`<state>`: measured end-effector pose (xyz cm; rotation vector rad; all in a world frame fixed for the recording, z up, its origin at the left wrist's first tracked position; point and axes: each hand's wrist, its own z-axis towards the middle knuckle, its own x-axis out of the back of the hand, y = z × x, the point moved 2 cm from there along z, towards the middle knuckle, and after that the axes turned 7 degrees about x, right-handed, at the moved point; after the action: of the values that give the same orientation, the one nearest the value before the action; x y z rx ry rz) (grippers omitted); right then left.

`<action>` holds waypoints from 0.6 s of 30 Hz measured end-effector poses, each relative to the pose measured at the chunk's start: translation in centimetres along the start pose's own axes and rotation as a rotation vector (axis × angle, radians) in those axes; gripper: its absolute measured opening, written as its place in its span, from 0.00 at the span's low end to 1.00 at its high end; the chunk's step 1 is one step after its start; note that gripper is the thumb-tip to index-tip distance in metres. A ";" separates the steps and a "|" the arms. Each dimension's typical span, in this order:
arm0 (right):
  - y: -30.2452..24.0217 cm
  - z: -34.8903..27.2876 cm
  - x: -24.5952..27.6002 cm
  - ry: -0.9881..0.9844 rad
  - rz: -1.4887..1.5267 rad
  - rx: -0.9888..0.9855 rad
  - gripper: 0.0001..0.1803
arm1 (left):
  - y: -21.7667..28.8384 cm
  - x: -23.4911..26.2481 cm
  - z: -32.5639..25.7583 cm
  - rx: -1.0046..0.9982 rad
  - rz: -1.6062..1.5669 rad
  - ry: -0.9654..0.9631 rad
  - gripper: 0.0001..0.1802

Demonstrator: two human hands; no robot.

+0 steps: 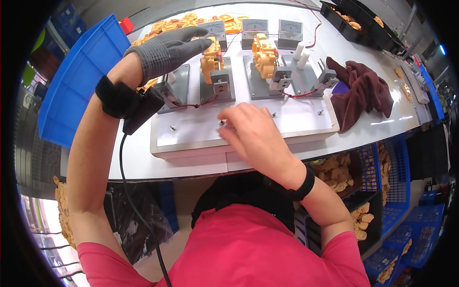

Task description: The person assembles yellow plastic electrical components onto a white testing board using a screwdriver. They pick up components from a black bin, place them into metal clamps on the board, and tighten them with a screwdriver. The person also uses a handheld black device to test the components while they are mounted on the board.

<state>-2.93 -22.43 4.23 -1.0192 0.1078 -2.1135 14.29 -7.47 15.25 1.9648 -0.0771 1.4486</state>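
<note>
My left hand [174, 48], in a grey glove, stretches its fingers flat beside and above a yellow plastic gearbox [209, 67] on a grey test stand [217, 91]. My right hand [256, 131] is bare. Its thumb and forefinger, slightly blurred, close around a small toggle switch [222, 123] on the white-topped box [191, 138]. A second yellow gearbox [264, 56] sits in the neighbouring stand, to the right. More toggle switches, one at the left [172, 128] and one at the right [321, 113], stick up along the box's front.
Panel meters [254, 31] line the back, before piled yellow parts [177, 23]. A blue bin [79, 81] stands left, a dark red cloth [361, 93] lies right, and black trays [356, 24] sit far right. Crates of yellow parts [334, 172] are below the table edge.
</note>
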 end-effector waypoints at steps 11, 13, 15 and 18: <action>1.3 0.7 -0.7 0.011 -0.019 0.015 0.06 | -1.4 0.4 0.2 -0.061 0.032 0.021 0.33; 1.3 0.8 -0.8 0.015 -0.035 0.006 0.06 | -1.9 0.3 0.4 -0.147 0.065 0.032 0.32; 1.2 0.8 -0.8 0.019 -0.040 -0.004 0.06 | -2.2 0.4 0.7 -0.232 0.109 0.041 0.31; 1.2 0.8 -0.7 0.016 -0.040 -0.014 0.06 | -1.0 0.8 0.5 -0.048 0.067 0.002 0.29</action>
<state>-1.41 -22.58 3.89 -1.0206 0.1107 -2.1597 15.45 -6.69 15.37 1.9383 -0.1764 1.4779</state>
